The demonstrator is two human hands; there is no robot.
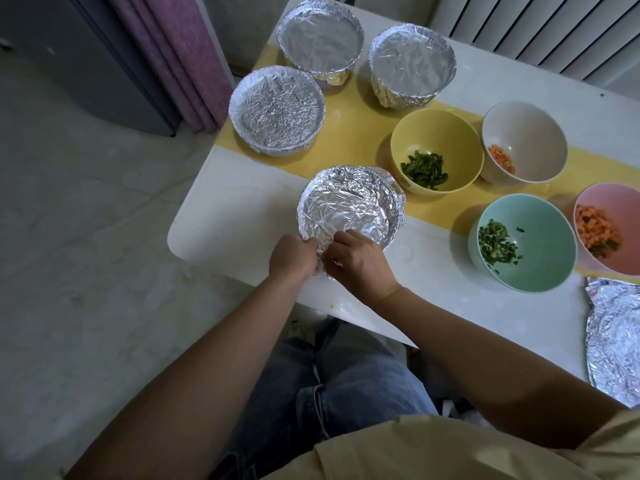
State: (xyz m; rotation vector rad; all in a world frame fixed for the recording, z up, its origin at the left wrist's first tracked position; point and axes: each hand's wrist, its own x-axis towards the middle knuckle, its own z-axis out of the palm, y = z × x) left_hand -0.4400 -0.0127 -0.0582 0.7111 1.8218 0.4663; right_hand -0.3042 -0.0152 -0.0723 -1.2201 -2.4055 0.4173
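The left hand (pixel 292 256) and right hand (pixel 360 261) both pinch the near edge of the foil-covered bowl (pixel 349 202) on the white table (pixel 239 216).

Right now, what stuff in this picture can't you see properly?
Head view: what is inside the near foil-wrapped bowl; foil covers it.
Head view: its near rim, hidden by the left hand and right hand gripping the foil.
Head view: what the three back foil-covered bowls hold; foil hides it.
Head view: part of the pink bowl and the loose foil sheet, cut off by the right edge.
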